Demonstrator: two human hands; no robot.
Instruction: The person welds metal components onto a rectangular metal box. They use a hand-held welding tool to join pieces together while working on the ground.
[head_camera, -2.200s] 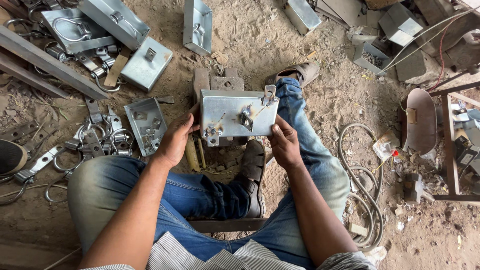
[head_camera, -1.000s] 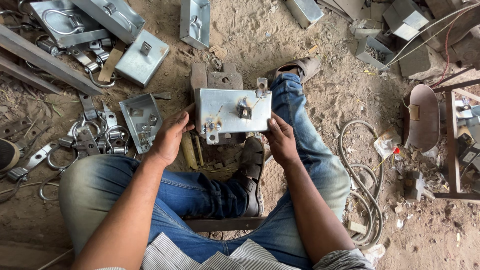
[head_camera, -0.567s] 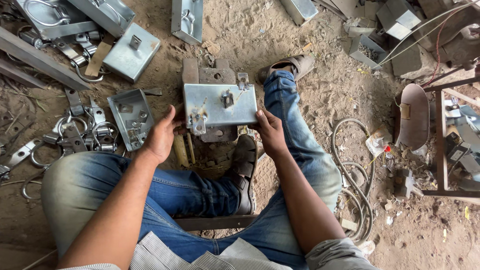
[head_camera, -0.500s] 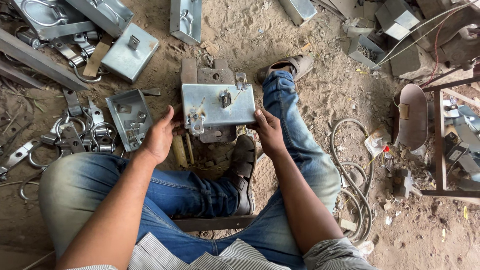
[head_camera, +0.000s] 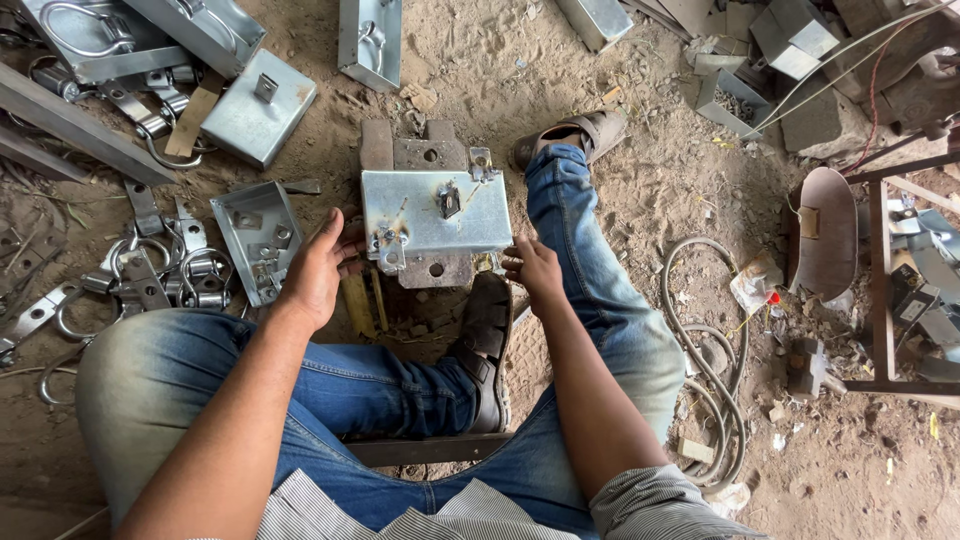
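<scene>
Head view — both hands, left (head_camera: 318, 268) and right (head_camera: 532, 268), grasp the grey metal box (head_camera: 436, 212) by its ends.

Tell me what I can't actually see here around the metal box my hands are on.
Head view only:
- Underside of the metal box: hidden by its own top plate.
- Left hand fingers: tips tucked behind the box edge, so the grip is unclear.
- Drilled base plate: mostly covered by the box.
- Small latch on the box: too small to make out.
- Right hand: palm side hidden.
</scene>
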